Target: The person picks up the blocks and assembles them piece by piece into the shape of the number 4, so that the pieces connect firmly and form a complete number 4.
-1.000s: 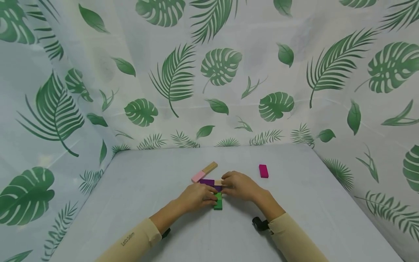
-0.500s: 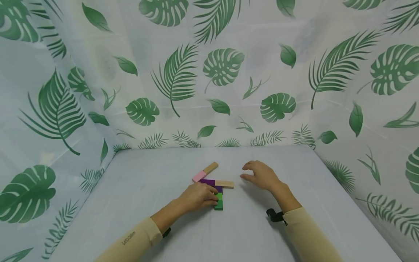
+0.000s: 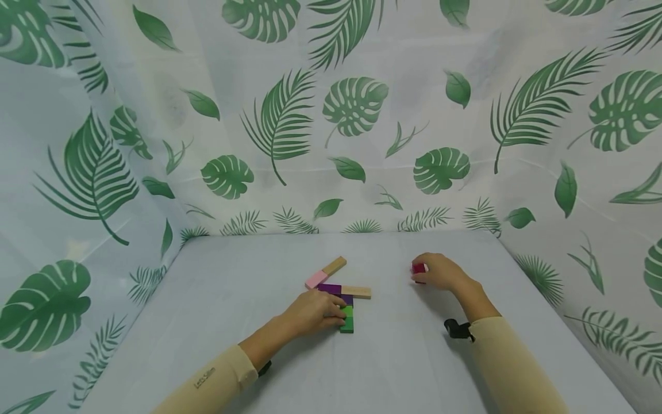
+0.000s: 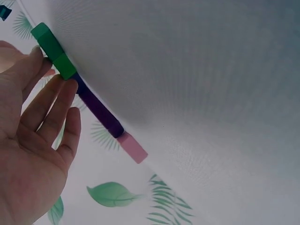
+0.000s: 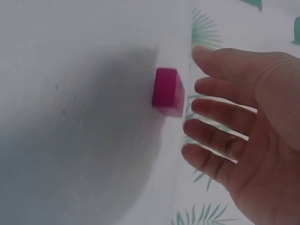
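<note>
My left hand (image 3: 310, 310) rests on the table, its fingertips at the left side of a bright green block (image 3: 349, 311) and a darker green block (image 3: 347, 326). In the left wrist view its fingers (image 4: 60, 105) are nearly straight beside the bright green block (image 4: 64, 65). A dark purple block (image 3: 348, 299), a purple block (image 3: 329, 288) and a pale wood block (image 3: 357, 292) continue the row. At the right, my right hand (image 3: 442, 271) is over a magenta block (image 3: 420, 277). The right wrist view shows spread, relaxed fingers (image 5: 220, 115) just short of the magenta block (image 5: 165, 88).
Behind the purple block, a pink block (image 3: 315, 280) and a tan wood block (image 3: 334, 265) lie end to end at a slant. White cloth with green leaf prints (image 3: 357, 106) hangs round the back and sides of the white table (image 3: 289, 379).
My right hand has left the pale wood block and moved right to the magenta block. The left hand has stayed beside the green blocks.
</note>
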`<act>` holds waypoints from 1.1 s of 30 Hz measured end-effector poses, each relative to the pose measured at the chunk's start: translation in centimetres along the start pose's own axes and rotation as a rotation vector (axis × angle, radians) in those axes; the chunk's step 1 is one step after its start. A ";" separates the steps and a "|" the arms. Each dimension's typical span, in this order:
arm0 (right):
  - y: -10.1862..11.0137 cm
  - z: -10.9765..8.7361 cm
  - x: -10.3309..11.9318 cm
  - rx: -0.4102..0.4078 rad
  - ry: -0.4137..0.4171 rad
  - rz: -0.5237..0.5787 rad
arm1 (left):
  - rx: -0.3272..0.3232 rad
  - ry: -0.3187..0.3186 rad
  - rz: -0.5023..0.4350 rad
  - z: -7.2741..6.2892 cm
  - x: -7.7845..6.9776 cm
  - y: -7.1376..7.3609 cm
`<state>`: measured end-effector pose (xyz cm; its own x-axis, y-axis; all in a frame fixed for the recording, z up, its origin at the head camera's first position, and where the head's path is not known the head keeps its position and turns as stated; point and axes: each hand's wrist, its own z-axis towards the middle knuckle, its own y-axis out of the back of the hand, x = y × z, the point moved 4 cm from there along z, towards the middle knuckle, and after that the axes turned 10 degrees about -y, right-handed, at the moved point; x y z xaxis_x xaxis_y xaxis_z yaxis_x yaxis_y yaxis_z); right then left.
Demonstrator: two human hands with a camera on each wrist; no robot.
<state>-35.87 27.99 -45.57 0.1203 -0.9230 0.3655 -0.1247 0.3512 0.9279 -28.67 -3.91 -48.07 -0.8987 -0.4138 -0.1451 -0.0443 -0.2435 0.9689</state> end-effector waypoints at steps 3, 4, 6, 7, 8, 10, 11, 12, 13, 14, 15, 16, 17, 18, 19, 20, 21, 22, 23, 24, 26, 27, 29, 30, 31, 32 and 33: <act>0.0 0.1 -0.7 0.033 -0.001 0.063 | 0.000 0.001 -0.003 0.0 0.0 0.0; -0.1 0.2 -0.9 0.040 0.004 0.073 | 0.000 0.001 -0.004 0.0 0.0 0.0; -0.2 0.4 -1.2 0.043 0.007 0.090 | 0.001 0.004 -0.009 -0.1 -0.1 0.1; -0.2 0.4 -1.4 0.045 0.000 0.098 | 0.001 0.005 -0.011 -0.1 -0.1 0.1; -0.3 0.5 -1.6 0.047 -0.010 0.104 | 0.001 0.005 -0.012 -0.1 -0.2 0.2; -0.4 0.7 -1.9 0.056 -0.030 0.113 | 0.002 0.004 -0.011 0.0 -0.2 0.1; -0.5 0.8 -2.1 0.059 -0.041 0.118 | 0.003 0.005 -0.012 0.0 -0.2 0.1; -0.6 0.8 -2.3 0.061 -0.058 0.126 | 0.005 0.006 -0.013 0.0 -0.2 0.1; -0.7 0.9 -2.4 0.063 -0.069 0.134 | 0.006 0.008 -0.013 0.0 -0.2 0.1; -0.7 1.0 -2.5 0.059 -0.078 0.140 | 0.008 0.011 -0.015 0.0 -0.2 0.2; -0.8 1.1 -2.6 0.055 -0.080 0.147 | 0.010 0.013 -0.016 0.0 -0.2 0.2; -0.9 1.2 -2.6 0.048 -0.080 0.154 | 0.011 0.015 -0.018 0.0 -0.2 0.2; -1.0 1.2 -2.7 0.044 -0.083 0.162 | 0.012 0.019 -0.020 0.0 -0.3 0.2; -1.1 1.3 -2.7 0.041 -0.086 0.176 | 0.013 0.021 -0.022 0.0 -0.3 0.3; -1.2 1.4 -2.6 0.040 -0.084 0.186 | 0.012 0.021 -0.023 0.0 -0.3 0.3; -1.3 1.5 -2.5 0.041 -0.079 0.195 | 0.013 0.022 -0.023 0.0 -0.3 0.3; -1.5 1.6 -2.4 0.044 -0.072 0.201 | 0.013 0.021 -0.020 0.0 -0.3 0.3; -1.6 1.7 -2.3 0.049 -0.065 0.206 | 0.014 0.021 -0.018 0.0 -0.3 0.3; -1.7 1.8 -2.1 0.052 -0.060 0.209 | 0.014 0.021 -0.016 0.0 -0.3 0.2; -1.9 1.9 -1.9 0.053 -0.053 0.210 | 0.013 0.020 -0.014 0.0 -0.2 0.2; -2.0 2.0 -1.4 0.052 -0.039 0.202 | 0.012 0.020 -0.013 0.0 -0.1 0.1; -2.1 2.1 -1.1 0.046 -0.029 0.193 | 0.010 0.018 -0.012 0.0 -0.1 0.0; -2.2 2.2 -0.6 0.035 -0.006 0.185 | 0.006 0.015 -0.014 0.0 0.0 -0.1; -2.3 2.3 -0.3 0.030 0.001 0.184 | 0.004 0.014 -0.015 0.0 -0.1 -0.1; -2.4 2.3 0.0 0.026 0.008 0.184 | 0.003 0.014 -0.016 0.0 -0.1 -0.1; -2.4 2.4 0.3 0.024 0.011 0.185 | 0.002 0.013 -0.015 0.0 -0.1 -0.1; -2.5 2.5 0.6 0.022 0.020 0.187 | 0.001 0.013 -0.016 0.0 -0.1 -0.1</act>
<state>-37.95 26.15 -47.86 0.1124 -0.8384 0.5333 -0.1680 0.5130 0.8418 -28.61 -3.86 -48.11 -0.8921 -0.4212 -0.1636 -0.0595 -0.2493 0.9666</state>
